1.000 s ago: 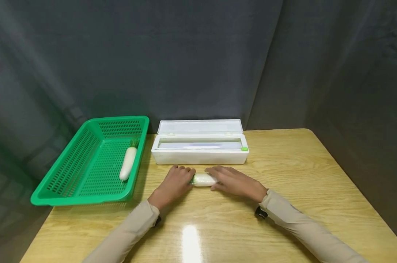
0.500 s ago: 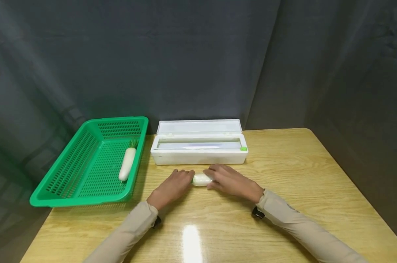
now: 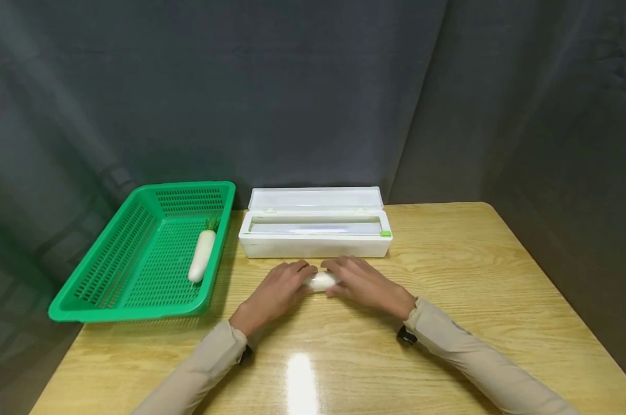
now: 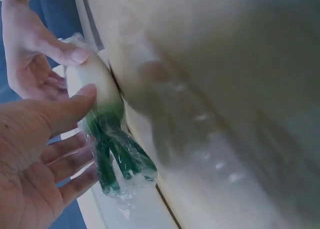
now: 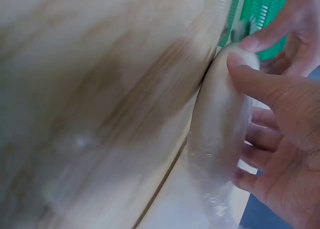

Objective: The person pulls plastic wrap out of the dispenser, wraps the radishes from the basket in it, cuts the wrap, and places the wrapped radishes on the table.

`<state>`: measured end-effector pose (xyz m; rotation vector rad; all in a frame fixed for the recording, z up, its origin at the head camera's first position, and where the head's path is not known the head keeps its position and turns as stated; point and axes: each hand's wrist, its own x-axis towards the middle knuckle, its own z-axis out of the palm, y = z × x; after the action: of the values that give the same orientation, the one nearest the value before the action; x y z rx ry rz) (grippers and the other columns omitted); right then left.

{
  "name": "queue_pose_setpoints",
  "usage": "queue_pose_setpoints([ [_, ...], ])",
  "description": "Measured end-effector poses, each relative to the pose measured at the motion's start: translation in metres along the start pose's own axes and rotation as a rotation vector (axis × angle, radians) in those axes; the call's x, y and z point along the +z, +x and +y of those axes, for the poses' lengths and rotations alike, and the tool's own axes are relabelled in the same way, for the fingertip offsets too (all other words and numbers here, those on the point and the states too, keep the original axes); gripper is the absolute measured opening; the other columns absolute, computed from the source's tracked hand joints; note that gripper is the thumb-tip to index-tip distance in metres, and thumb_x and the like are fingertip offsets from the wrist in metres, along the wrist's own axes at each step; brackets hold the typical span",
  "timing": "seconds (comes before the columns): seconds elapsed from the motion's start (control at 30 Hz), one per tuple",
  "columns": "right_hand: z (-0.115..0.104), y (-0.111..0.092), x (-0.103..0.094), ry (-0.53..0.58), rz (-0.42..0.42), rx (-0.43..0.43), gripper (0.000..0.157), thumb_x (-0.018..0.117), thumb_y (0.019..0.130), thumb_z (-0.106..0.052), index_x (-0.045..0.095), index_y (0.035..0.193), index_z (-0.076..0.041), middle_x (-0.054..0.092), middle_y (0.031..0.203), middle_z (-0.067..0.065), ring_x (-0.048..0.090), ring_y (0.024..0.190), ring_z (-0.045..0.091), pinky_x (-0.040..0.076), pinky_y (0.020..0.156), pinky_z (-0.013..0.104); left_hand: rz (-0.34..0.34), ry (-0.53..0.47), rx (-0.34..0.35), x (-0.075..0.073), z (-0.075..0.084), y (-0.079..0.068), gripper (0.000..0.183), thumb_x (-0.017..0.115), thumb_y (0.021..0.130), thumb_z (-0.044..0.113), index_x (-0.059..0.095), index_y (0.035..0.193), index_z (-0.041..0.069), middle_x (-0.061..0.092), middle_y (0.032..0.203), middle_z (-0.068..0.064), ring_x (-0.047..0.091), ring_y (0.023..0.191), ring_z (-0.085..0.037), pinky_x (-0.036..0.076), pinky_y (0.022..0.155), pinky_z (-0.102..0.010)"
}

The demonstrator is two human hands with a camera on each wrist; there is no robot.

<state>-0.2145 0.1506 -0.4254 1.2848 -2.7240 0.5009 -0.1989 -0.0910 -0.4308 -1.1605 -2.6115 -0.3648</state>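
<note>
A white radish (image 3: 321, 281) lies on the table between both hands, wrapped in clear plastic film. My left hand (image 3: 278, 290) holds it near its leafy end. In the left wrist view the thumb lies on the white root just above the cut green stalks (image 4: 116, 151), with the fingers at its far side. My right hand (image 3: 366, 286) grips the radish from the other side; in the right wrist view its thumb is on top and the fingers curl round the far side. Crumpled film (image 5: 217, 201) sticks out past the root's tip.
Behind the hands stands a white film dispenser box (image 3: 315, 248) with its lid up, a roll inside and a green slider (image 3: 385, 234) at its right. On the left, a green basket (image 3: 131, 314) contains another white radish (image 3: 202, 255). Dark curtains surround the wooden table (image 3: 479, 276).
My left hand has shifted right, past the leafy end and further onto the radish. The right hand has edged slightly left, so less of the radish shows between them.
</note>
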Motion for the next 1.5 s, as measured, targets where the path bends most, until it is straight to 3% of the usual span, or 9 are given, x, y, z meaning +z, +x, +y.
queue_pose_setpoints([
  [0.17, -0.006, 0.000, 0.000, -0.040, 0.029, -0.004, 0.043, 0.082, 0.091, -0.023, 0.066, 0.126, -0.001, 0.068, 0.120, 0.014, 0.067, 0.106, 0.027, 0.057, 0.092, 0.043, -0.009, -0.031, -0.009, 0.001, 0.000, 0.003, 0.036, 0.081, 0.092, 0.014, 0.069, 0.123, 0.001, 0.072, 0.115, -0.011, 0.073, 0.095, -0.025, 0.060, 0.081, -0.039],
  [0.3, -0.007, 0.000, 0.002, -0.067, 0.053, -0.044, 0.034, 0.082, 0.091, -0.014, 0.068, 0.118, -0.002, 0.068, 0.112, 0.011, 0.067, 0.097, 0.023, 0.058, 0.084, 0.037, -0.006, -0.052, -0.023, 0.003, -0.002, 0.003, 0.034, 0.081, 0.092, 0.013, 0.070, 0.122, 0.002, 0.072, 0.112, -0.010, 0.073, 0.093, -0.024, 0.060, 0.079, -0.038],
  [0.43, -0.008, -0.002, 0.004, -0.086, 0.051, -0.072, 0.035, 0.080, 0.092, -0.013, 0.066, 0.121, 0.001, 0.067, 0.114, 0.014, 0.066, 0.098, 0.024, 0.059, 0.083, 0.036, -0.008, -0.067, -0.042, 0.004, -0.004, 0.001, 0.034, 0.082, 0.092, 0.015, 0.072, 0.122, 0.003, 0.072, 0.110, -0.008, 0.072, 0.093, -0.024, 0.060, 0.078, -0.038],
  [0.63, -0.010, -0.002, 0.002, -0.078, 0.005, -0.026, 0.041, 0.079, 0.095, -0.015, 0.063, 0.131, 0.000, 0.067, 0.119, 0.015, 0.068, 0.103, 0.026, 0.059, 0.085, 0.039, 0.014, -0.065, -0.043, 0.003, -0.006, 0.000, 0.035, 0.081, 0.094, 0.018, 0.071, 0.125, 0.006, 0.071, 0.118, -0.009, 0.070, 0.108, -0.027, 0.059, 0.090, -0.042],
  [0.87, -0.009, 0.001, -0.002, -0.084, -0.032, 0.013, 0.045, 0.079, 0.095, -0.020, 0.064, 0.132, 0.001, 0.068, 0.120, 0.018, 0.068, 0.101, 0.026, 0.060, 0.082, 0.039, 0.182, -0.035, -0.086, -0.006, -0.016, -0.002, 0.039, 0.080, 0.094, 0.015, 0.068, 0.130, 0.007, 0.067, 0.129, -0.013, 0.065, 0.121, -0.032, 0.053, 0.103, -0.048],
  [1.07, -0.008, 0.000, -0.004, -0.075, -0.023, 0.023, 0.047, 0.081, 0.093, -0.021, 0.065, 0.130, 0.002, 0.069, 0.119, 0.019, 0.069, 0.100, 0.027, 0.060, 0.082, 0.039, 0.353, 0.055, -0.109, -0.008, -0.025, -0.002, 0.043, 0.080, 0.092, 0.005, 0.064, 0.132, 0.004, 0.064, 0.131, -0.020, 0.062, 0.123, -0.038, 0.051, 0.101, -0.054],
  [1.27, -0.009, 0.002, -0.003, -0.032, -0.023, 0.053, 0.049, 0.080, 0.093, -0.022, 0.065, 0.133, 0.002, 0.069, 0.122, 0.020, 0.069, 0.103, 0.028, 0.060, 0.085, 0.041, 0.502, 0.080, -0.253, -0.005, -0.036, -0.001, 0.041, 0.080, 0.094, 0.012, 0.064, 0.128, -0.001, 0.062, 0.130, -0.025, 0.058, 0.123, -0.043, 0.045, 0.101, -0.059],
  [1.5, -0.009, 0.002, -0.003, -0.026, -0.008, 0.065, 0.049, 0.081, 0.093, -0.023, 0.065, 0.132, 0.002, 0.069, 0.122, 0.019, 0.070, 0.103, 0.027, 0.060, 0.084, 0.041, 0.532, 0.041, -0.407, -0.007, -0.046, -0.003, 0.058, 0.083, 0.091, 0.024, 0.058, 0.135, -0.005, 0.054, 0.140, -0.031, 0.052, 0.129, -0.048, 0.043, 0.099, -0.061],
])
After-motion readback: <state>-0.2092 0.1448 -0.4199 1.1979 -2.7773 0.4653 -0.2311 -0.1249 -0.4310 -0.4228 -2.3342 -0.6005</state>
